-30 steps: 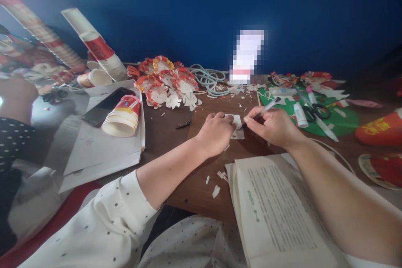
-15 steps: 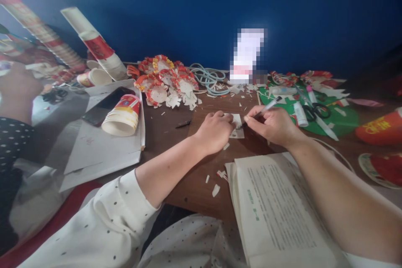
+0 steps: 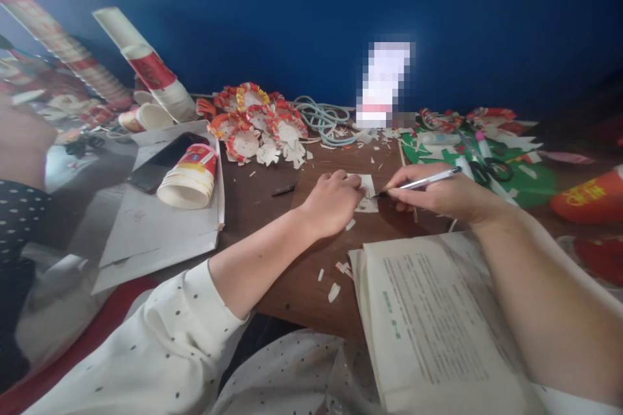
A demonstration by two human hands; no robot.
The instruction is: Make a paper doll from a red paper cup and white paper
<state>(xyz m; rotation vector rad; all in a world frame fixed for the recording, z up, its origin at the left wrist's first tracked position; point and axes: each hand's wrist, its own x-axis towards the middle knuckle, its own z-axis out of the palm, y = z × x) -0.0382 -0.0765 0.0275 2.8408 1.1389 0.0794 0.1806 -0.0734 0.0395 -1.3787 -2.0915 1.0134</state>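
A small piece of white paper (image 3: 368,204) lies on the brown tabletop. My left hand (image 3: 335,202) rests on its left side, fingers curled together and pressing it down; what is under the fingertips is partly hidden. In my right hand (image 3: 428,189) is a pen (image 3: 431,178) with a clear barrel, pinched between thumb and fingers. Its dark tip touches or nearly touches the paper's right part. A black pen cap (image 3: 283,190) lies left of my left hand. Printed sheets (image 3: 428,311) lie in front of my right forearm.
Cut paper-cup pieces (image 3: 263,123) pile up at the back beside a coiled pale cable (image 3: 324,120). Scissors (image 3: 496,170) lie on a green disc (image 3: 538,188) at right. At left are stacked paper cups (image 3: 189,175), a phone (image 3: 160,162) and another person's arm (image 3: 24,142).
My right hand has shifted a little to the right and the pen has tilted lower, its rear end now pointing right. My left hand stays on the paper. The other person's arm has moved.
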